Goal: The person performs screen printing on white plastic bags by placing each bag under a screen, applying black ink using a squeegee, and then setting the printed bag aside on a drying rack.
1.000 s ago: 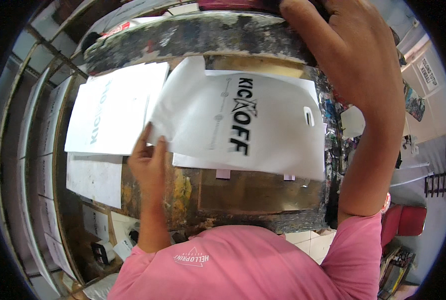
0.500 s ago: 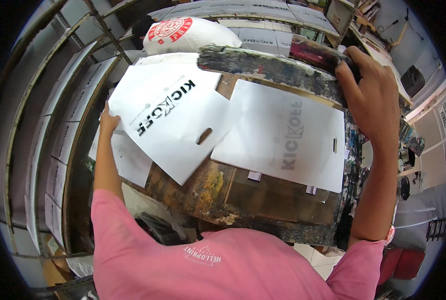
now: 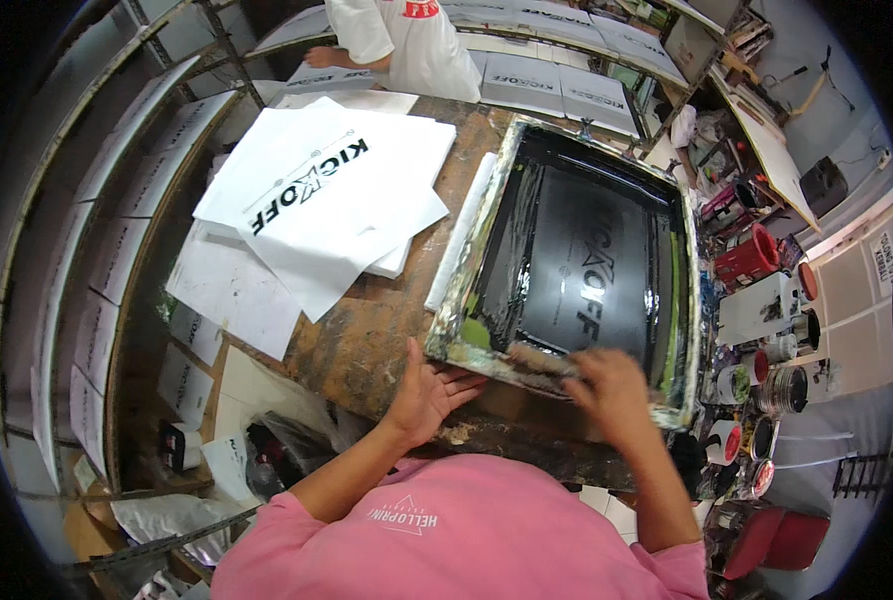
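Observation:
A screen-printing frame [image 3: 448, 335] lies flat on the worktable. Black ink and faint lettering show on its mesh [image 3: 557, 240]. At its near left corner is my left hand [image 3: 427, 398], palm up, fingers stretched out against the frame's near edge. My right hand [image 3: 607, 390], slightly blurred, closes on a brownish bar, seemingly a squeegee [image 3: 545, 358], at the near inside edge of the frame. A white edge [image 3: 464, 235] sticks out under the frame's left side. Left of it, a white sheet with black lettering [image 3: 352, 225] tops a stack of sheets [image 3: 429, 150], lying askew.
Racks [image 3: 117, 250] with printed white sheets stand along the left, and more at the back. Across the table, a person in a white shirt [image 3: 422, 55] reaches to a printed sheet. Paint tins and a red bucket [image 3: 752, 255] crowd the right side.
The raised screen frame has come down flat over the right-hand area. The printed sheet has left my left hand for the stack. Both hands moved to the frame's near edge. The other person has shifted.

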Motion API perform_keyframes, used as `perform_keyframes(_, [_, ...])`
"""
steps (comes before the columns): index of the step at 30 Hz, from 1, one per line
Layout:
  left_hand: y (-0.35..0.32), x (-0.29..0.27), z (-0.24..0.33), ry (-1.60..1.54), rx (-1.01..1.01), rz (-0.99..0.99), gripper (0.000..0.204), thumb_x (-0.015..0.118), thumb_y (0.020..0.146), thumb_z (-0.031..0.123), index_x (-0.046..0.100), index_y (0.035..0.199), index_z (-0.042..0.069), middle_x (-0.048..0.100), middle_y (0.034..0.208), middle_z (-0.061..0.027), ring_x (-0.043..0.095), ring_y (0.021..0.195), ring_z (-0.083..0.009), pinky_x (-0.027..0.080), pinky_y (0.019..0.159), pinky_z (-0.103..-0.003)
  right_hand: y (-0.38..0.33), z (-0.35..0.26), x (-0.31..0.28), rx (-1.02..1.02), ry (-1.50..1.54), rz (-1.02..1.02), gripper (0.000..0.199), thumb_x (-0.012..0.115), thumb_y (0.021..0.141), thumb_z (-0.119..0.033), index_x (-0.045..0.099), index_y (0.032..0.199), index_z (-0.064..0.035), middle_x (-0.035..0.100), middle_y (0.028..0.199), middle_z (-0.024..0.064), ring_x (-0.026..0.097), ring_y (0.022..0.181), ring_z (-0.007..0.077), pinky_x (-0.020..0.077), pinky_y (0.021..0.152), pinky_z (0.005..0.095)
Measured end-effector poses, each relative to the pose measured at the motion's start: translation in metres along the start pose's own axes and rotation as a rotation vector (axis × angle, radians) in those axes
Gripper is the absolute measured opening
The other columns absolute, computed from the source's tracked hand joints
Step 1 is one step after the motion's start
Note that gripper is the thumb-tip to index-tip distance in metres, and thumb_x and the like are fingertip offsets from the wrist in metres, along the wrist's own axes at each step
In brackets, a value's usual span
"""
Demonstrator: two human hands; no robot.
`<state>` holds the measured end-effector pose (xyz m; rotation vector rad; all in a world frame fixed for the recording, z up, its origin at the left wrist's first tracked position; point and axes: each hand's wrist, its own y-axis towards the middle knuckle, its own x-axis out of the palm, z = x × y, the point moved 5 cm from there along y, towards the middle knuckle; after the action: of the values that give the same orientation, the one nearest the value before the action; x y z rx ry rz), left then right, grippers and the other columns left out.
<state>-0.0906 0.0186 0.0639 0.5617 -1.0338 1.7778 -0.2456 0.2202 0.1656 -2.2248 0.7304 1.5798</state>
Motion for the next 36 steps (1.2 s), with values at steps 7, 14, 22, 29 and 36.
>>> perform_keyframes(7, [0.009,-0.045,-0.028,0.095,0.038,0.084,0.102,0.029,0.092,0.084,0.039,0.148,0.0,0.053,0.142,-0.0227,0.051,0.134,-0.0365,0.039,0.114,-0.054,0.022,0.017,0.056,-0.007,-0.079,0.053,0.049,0.081,0.075,-0.025,0.064,0.118,-0.008,0.063,0.107,0.0106,0.06,0.097,0.0318,0.0528,0.077,0.0433])
perform_keyframes(14, [0.006,-0.06,-0.031,0.064,-0.001,0.082,0.107,0.027,0.09,0.085,0.04,0.143,-0.006,0.054,0.141,-0.0243,0.052,0.133,-0.0383,0.038,0.114,-0.059,0.179,0.127,0.049,-0.035,-0.21,0.244,0.037,0.077,0.081,-0.033,0.064,0.108,-0.0119,0.062,0.1,0.0091,0.063,0.095,0.032,0.0548,0.073,0.0457])
perform_keyframes(22, [0.003,-0.068,-0.03,-0.126,0.121,0.053,0.104,0.025,0.088,0.087,0.056,0.137,0.001,0.058,0.14,-0.0213,0.053,0.133,-0.038,0.039,0.113,-0.061,0.319,0.209,0.006,-0.055,-0.267,0.128,0.047,0.056,0.095,-0.056,0.071,0.102,-0.0119,0.072,0.098,0.0155,0.069,0.098,0.0347,0.0552,0.079,0.0509])
perform_keyframes(29, [0.008,-0.071,-0.027,-0.07,0.113,-0.179,0.109,0.026,0.081,0.094,0.06,0.139,0.009,0.058,0.142,-0.0178,0.052,0.134,-0.0348,0.037,0.113,-0.062,0.311,0.209,0.015,-0.049,-0.312,0.234,0.046,0.055,0.095,-0.056,0.07,0.107,-0.0138,0.073,0.098,0.0135,0.07,0.095,0.0345,0.0558,0.078,0.0498])
perform_keyframes(36, [0.011,-0.064,-0.027,-0.081,0.121,-0.285,0.105,0.021,0.085,0.091,0.066,0.132,0.008,0.061,0.138,-0.0203,0.054,0.132,-0.0402,0.033,0.116,-0.062,0.185,0.125,0.02,-0.089,-0.222,0.199,0.037,0.063,0.094,-0.047,0.06,0.097,-0.0098,0.07,0.086,0.0137,0.069,0.082,0.0371,0.0531,0.07,0.0506])
